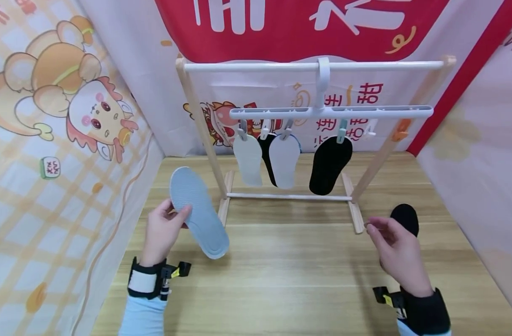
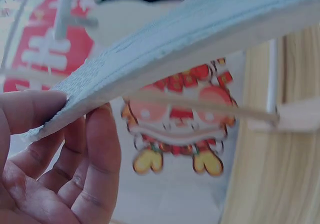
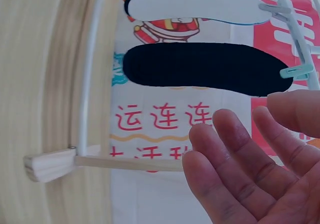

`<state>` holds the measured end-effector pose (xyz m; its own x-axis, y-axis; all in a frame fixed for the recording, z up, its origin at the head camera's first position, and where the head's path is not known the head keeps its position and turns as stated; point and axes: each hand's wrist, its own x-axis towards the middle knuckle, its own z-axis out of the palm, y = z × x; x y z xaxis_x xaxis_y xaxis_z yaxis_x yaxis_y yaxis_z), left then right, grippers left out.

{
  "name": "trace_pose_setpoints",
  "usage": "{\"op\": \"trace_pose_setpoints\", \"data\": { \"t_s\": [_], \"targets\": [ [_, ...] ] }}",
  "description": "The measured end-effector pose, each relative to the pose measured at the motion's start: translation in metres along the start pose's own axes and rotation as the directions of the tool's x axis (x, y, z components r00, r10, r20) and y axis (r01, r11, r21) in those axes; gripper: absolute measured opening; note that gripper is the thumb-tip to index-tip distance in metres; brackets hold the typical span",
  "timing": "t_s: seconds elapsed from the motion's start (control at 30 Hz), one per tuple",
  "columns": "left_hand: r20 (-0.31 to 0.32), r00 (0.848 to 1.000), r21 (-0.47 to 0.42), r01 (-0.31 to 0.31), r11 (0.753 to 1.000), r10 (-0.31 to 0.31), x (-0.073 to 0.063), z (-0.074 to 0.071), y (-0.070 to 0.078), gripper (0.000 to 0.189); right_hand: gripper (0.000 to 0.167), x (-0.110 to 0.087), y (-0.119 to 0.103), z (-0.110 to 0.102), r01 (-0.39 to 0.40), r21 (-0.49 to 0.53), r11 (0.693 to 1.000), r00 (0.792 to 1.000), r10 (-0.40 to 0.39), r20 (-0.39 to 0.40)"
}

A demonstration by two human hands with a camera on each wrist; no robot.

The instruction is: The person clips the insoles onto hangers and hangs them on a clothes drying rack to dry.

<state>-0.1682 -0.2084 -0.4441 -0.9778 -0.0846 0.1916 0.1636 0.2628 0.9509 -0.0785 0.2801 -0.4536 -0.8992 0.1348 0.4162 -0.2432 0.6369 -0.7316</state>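
My left hand (image 1: 161, 233) pinches a light blue-grey insole (image 1: 199, 212) near one end, thumb on its textured top and fingers beneath. In the left wrist view the insole (image 2: 195, 38) slants edge-on above the fingers. My right hand (image 1: 400, 256) holds nothing; its fingers are loosely bent in front of the stand's right foot. A black insole (image 1: 406, 218) lies on the table just beyond it, partly hidden by the hand. On a white clip hanger (image 1: 365, 112) hang a pale insole (image 1: 248, 161), a white insole (image 1: 285, 163) overlapping a black one, and a separate black insole (image 1: 330, 165).
The hanger hooks over the white top rod (image 1: 256, 67) of a wooden stand whose feet rest on the wood-grain table (image 1: 277, 280). A white clip (image 1: 370, 128) with nothing in it and an orange clip (image 1: 402, 129) are towards the right. Printed cloth walls surround the table.
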Motion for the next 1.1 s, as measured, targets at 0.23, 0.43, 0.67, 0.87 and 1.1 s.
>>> {"op": "trace_pose_setpoints", "data": {
  "t_s": [0.23,0.43,0.67,0.87,1.1],
  "targets": [
    [0.081,0.995,0.007,-0.06,0.998,0.059,-0.012,0.027,0.023,0.036,0.028,0.016,-0.008,-0.009,0.001,0.027,1.0,1.0,-0.001,-0.025],
    [0.149,0.988,-0.001,-0.045,0.999,0.045,-0.024,0.05,0.032,0.032,0.04,0.045,-0.016,-0.02,-0.027,-0.017,0.999,0.997,0.026,-0.073],
    [0.281,0.959,-0.013,-0.046,0.999,0.048,-0.034,0.082,0.036,0.028,0.048,0.081,-0.031,-0.034,-0.057,-0.069,0.996,0.997,0.053,-0.057],
    [0.385,0.921,-0.033,-0.06,0.998,0.068,-0.038,0.11,0.039,0.026,0.057,0.106,-0.051,-0.034,-0.033,-0.107,0.994,0.999,0.033,0.002],
    [0.498,0.857,-0.074,-0.109,0.991,0.132,-0.034,0.146,0.047,0.024,0.066,0.143,-0.066,-0.029,-0.041,0.061,0.997,0.994,0.035,0.1]
  ]
}}
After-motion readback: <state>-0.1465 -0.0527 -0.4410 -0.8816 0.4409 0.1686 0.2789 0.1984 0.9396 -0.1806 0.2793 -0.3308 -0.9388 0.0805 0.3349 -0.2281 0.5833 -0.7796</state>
